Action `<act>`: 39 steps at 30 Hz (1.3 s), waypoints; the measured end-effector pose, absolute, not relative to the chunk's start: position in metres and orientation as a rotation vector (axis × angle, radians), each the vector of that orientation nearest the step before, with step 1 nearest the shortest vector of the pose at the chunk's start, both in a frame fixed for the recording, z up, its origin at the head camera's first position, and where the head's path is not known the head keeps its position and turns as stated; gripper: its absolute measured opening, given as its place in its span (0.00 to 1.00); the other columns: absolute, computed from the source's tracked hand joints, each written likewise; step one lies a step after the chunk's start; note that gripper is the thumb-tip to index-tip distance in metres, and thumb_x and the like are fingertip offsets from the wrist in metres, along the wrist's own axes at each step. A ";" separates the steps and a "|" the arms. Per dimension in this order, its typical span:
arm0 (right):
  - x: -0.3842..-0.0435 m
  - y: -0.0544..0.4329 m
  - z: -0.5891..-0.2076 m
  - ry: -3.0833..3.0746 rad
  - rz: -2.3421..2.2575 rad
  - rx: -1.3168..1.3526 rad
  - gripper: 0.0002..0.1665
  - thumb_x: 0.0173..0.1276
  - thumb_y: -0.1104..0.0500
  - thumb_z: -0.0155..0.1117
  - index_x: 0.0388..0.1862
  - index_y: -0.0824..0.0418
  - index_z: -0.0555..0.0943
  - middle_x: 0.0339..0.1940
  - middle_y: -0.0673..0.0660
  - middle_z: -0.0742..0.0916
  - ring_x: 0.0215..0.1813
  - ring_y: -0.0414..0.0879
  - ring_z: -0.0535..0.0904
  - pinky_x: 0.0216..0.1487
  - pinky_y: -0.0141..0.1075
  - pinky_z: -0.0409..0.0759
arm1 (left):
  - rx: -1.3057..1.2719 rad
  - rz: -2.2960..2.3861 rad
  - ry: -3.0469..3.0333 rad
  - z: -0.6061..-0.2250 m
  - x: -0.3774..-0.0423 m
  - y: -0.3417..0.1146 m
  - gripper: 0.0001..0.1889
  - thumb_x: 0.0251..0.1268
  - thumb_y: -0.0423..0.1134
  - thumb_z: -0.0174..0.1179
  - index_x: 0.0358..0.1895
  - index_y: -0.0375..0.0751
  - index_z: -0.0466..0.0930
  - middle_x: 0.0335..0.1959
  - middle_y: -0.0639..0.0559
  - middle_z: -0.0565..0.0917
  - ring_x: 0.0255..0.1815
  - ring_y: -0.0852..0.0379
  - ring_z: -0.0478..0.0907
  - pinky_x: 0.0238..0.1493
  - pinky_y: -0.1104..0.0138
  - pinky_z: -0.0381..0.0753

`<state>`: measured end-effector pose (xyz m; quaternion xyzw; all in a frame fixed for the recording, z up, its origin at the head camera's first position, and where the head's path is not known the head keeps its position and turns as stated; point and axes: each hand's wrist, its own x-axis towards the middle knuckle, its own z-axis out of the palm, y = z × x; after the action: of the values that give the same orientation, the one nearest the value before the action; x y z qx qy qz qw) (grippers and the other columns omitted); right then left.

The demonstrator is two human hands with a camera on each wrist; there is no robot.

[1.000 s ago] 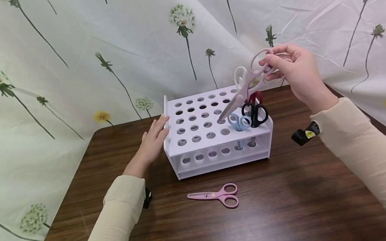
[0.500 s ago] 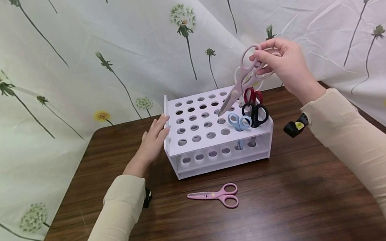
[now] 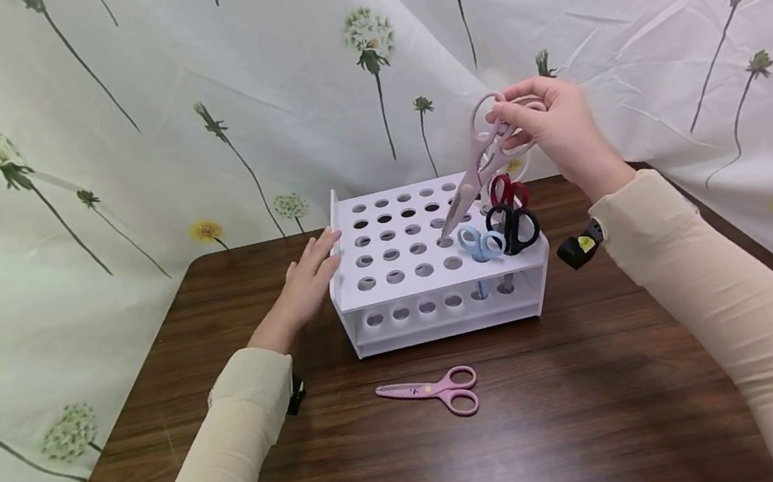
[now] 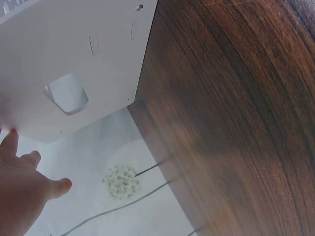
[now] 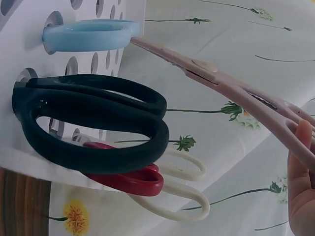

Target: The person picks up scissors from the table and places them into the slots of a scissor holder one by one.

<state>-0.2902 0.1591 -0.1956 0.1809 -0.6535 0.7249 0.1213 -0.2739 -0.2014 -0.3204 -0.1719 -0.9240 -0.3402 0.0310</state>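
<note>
My right hand [image 3: 552, 118] pinches the handles of pale pink scissors [image 3: 471, 187]. They slant with blades down toward a white holed rack [image 3: 383, 290], the tips appearing near a hole; I cannot tell whether they enter it. My left hand [image 3: 303, 281] rests with extended fingers against the rack's left side panel [image 4: 113, 69]. At the rack's right end stand light blue scissors [image 5: 88, 43], black scissors [image 5: 93, 109], red scissors [image 5: 123, 183] and white scissors [image 5: 172, 215], handles up. Darker pink scissors [image 3: 429, 389] lie on the table in front of the rack.
A dark wooden table [image 3: 573, 414] carries the rack. Behind and beside it hangs a white cloth [image 3: 252, 60] printed with dandelions. A black wrist strap device [image 3: 580, 246] hangs below my right sleeve.
My right hand has moved left with the pale pink scissors, which now stand steeper over the rack. My left hand stays at the rack's side.
</note>
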 end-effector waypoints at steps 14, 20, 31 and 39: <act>-0.297 0.147 -0.198 -2.030 2.063 0.518 0.11 0.60 0.65 0.65 0.39 0.69 0.77 0.30 0.56 0.86 0.26 0.44 0.80 0.29 0.33 0.80 | -0.538 -1.044 -2.842 -0.320 -0.275 -0.201 0.26 0.74 0.49 0.35 0.72 0.48 0.53 0.73 0.53 0.47 0.72 0.53 0.35 0.63 0.43 0.30; -0.301 0.140 -0.202 -2.125 2.027 0.500 0.09 0.61 0.63 0.65 0.38 0.66 0.78 0.29 0.55 0.85 0.25 0.44 0.81 0.30 0.33 0.80 | -0.532 -1.041 -2.847 -0.319 -0.274 -0.201 0.26 0.74 0.49 0.35 0.72 0.48 0.53 0.73 0.54 0.47 0.72 0.53 0.36 0.63 0.43 0.30; -0.304 0.128 -0.208 -2.262 1.975 0.491 0.14 0.60 0.64 0.66 0.42 0.69 0.77 0.26 0.55 0.84 0.23 0.43 0.81 0.30 0.34 0.80 | -0.539 -1.043 -2.852 -0.320 -0.274 -0.202 0.26 0.74 0.50 0.35 0.72 0.48 0.53 0.73 0.52 0.47 0.72 0.53 0.35 0.63 0.43 0.30; -0.306 0.120 -0.214 -2.335 1.898 0.522 0.12 0.62 0.64 0.64 0.42 0.70 0.77 0.29 0.55 0.83 0.23 0.44 0.82 0.30 0.34 0.80 | -0.536 -1.051 -2.855 -0.321 -0.273 -0.203 0.26 0.74 0.50 0.35 0.72 0.49 0.52 0.73 0.53 0.46 0.72 0.54 0.35 0.63 0.44 0.29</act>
<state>-0.3064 0.1200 -0.2145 0.1709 -0.7638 0.6208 0.0439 -0.2735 -0.2034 -0.3210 -0.1736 -0.9239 -0.3400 0.0260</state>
